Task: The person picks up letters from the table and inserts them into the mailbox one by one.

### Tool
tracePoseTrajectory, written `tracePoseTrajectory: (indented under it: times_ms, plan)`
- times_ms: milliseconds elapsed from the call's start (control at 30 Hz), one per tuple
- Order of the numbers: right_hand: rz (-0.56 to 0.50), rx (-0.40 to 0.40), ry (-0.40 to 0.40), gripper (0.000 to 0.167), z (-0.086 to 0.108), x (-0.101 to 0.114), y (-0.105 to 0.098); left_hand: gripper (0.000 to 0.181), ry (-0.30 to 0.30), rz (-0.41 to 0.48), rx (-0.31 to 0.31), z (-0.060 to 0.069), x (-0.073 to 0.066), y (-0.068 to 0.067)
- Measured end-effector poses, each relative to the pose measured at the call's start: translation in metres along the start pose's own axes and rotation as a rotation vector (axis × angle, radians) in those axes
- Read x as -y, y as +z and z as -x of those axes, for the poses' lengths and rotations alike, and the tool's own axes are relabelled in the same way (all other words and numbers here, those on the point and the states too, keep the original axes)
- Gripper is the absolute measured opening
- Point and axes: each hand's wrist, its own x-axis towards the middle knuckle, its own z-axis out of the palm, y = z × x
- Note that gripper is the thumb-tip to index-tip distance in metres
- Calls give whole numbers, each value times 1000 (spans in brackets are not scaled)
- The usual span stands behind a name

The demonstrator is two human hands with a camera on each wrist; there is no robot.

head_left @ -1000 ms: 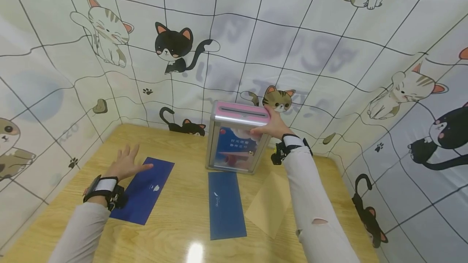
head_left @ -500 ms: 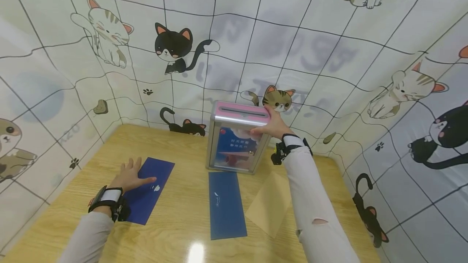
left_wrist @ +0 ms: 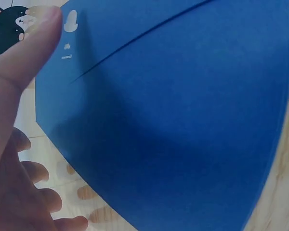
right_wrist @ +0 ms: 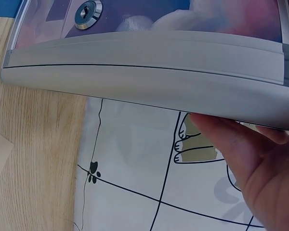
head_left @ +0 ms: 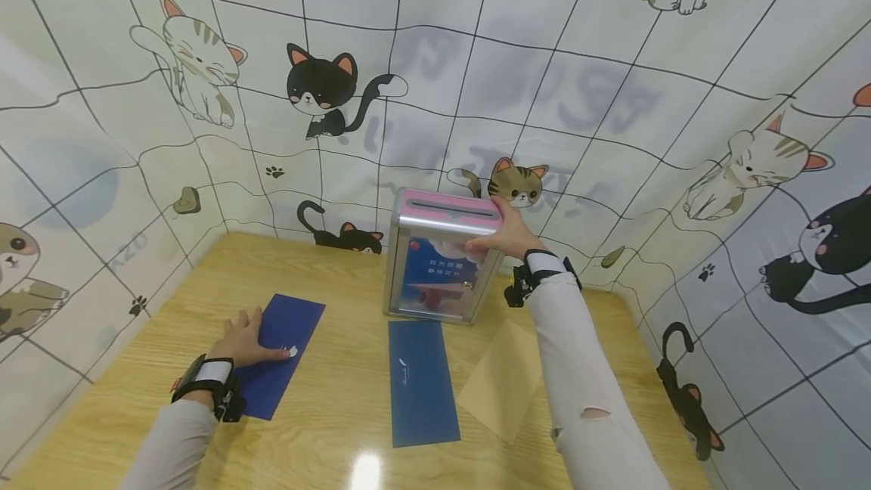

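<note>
My left hand (head_left: 240, 342) is over a dark blue envelope (head_left: 304, 317) on the left, fingers spread and thumb extended to its small white logo. In the left wrist view, the thumb (left_wrist: 44, 36) lies above the blue paper (left_wrist: 183, 110), while the other fingers (left_wrist: 36, 171) reach beyond its edge over the wood. Whether the thumb touches the paper, I cannot tell. My right hand (head_left: 512, 231) grips the upper right corner of an upright slotted drop box (head_left: 435, 278) with pink top and clear front. A round key lock (right_wrist: 88, 14) shows on the box's front.
A second blue envelope (head_left: 423, 384) lies in front of the box. Right of it is a cream envelope (head_left: 503, 380), partly covered by my right sleeve (head_left: 592, 384). A cat-printed cloth (head_left: 435, 82) hangs behind and beside the wooden table (head_left: 327, 429).
My left hand has moved right and toward me over the dark blue envelope, its thumb coming to the logo. The right hand and the box have stayed in place.
</note>
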Motion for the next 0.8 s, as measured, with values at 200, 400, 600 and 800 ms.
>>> tracePoseTrajectory:
  times_ms: [200, 400, 600, 800]
  plan:
    - [6, 3, 11, 104, 1, 0, 1, 128, -43, -12, 1, 8, -5, -1]
    - [13, 9, 15, 105, -1, 0, 0, 126, -82, -10, 31, 14, -17, -9]
    - [21, 1, 37, 106, 0, 1, -1, 119, -82, -37, 30, 15, -25, -20]
    - [24, 3, 36, 107, 1, 0, -1, 116, -95, -39, 26, 14, -23, -21]
